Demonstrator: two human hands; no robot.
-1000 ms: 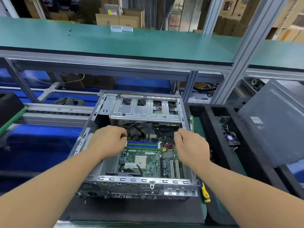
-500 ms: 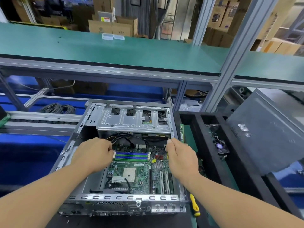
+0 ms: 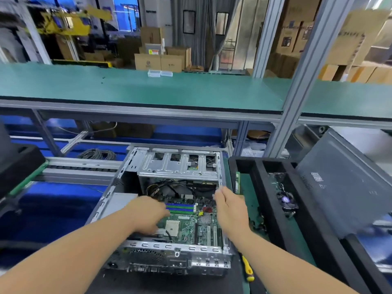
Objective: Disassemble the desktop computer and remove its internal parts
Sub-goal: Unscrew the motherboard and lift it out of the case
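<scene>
On the counter point(image 3: 246, 279): one open desktop case point(image 3: 131, 172), motherboard point(image 3: 191, 225) inside, four RAM slots point(image 3: 180, 208) visible. Left hand point(image 3: 146, 215) down over the board, fingers hidden, can't tell grip. Right hand point(image 3: 230, 211) at the case's right edge, fingers straight, holding nothing. One yellow-handled screwdriver point(image 3: 248, 269) just right of case. One fan point(image 3: 286, 201) in black tray point(image 3: 273, 211).

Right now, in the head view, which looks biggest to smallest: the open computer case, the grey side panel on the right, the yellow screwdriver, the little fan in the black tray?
1. open computer case
2. grey side panel, though its right part runs out of frame
3 and 4. yellow screwdriver and fan look alike in size; the screwdriver lies nearer the camera, so unranked.
</scene>
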